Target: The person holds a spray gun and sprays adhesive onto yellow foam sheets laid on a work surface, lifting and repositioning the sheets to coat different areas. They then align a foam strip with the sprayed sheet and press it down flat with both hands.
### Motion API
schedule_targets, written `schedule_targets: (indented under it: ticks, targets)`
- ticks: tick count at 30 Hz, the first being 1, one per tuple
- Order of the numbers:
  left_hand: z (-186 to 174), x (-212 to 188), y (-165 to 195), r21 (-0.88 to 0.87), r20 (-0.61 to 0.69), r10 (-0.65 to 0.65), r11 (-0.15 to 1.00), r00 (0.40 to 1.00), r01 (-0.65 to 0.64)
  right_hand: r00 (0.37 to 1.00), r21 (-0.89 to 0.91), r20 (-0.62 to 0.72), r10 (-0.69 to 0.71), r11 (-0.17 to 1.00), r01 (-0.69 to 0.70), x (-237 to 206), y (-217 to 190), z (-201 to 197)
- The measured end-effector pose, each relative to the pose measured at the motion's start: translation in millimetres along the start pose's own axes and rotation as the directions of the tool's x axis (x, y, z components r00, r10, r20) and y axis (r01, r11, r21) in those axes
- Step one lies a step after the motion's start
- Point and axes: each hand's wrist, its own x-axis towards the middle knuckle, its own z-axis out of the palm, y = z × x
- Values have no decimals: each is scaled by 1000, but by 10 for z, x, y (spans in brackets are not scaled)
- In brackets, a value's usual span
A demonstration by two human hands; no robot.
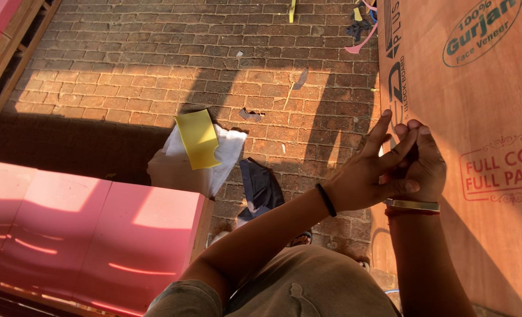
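Observation:
My left hand point(371, 170) and my right hand point(424, 161) meet at the left edge of a big brown plywood board point(484, 105) on the right. The left hand wears a black band at the wrist; its fingers are spread and rest against the right hand. A metal bracelet and a red thread circle the right wrist, and that hand's fingers are curled against the board's edge. Whether anything small is pinched between the hands cannot be made out.
A pink laminated panel point(79, 229) lies at lower left. On the brick floor point(155, 64) sit a yellow sheet point(197, 138) on white paper point(228, 152), a dark cloth scrap point(261, 186) and small scraps. A wooden frame point(5, 64) runs along the upper left.

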Motion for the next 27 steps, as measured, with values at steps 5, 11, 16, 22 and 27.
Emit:
schedule_targets:
  ticks: [5, 11, 16, 22, 27]
  targets:
    - [-28, -95, 115, 392, 65, 145, 906, 987, -159, 960, -234, -153, -234, 953, 195, -339, -70, -103]
    - [478, -231, 393, -529, 366, 159, 846, 917, 64, 923, -55, -253, -288, 957, 284, -867, -368, -662]
    - [1062, -429, 772, -773, 632, 283, 164, 721, 613, 898, 54, -240, -370, 918, 393, -1608, -737, -1106]
    - [1770, -698, 1378, -570, 764, 389, 33, 515, 821, 685, -141, -536, -494, 852, 504, -2571, -1171, -1389]
    - [2177, -739, 1927, -690, 697, 529, 680, 484, 249, 406, -454, -648, -644, 755, 473, -3212, -1527, -1748]
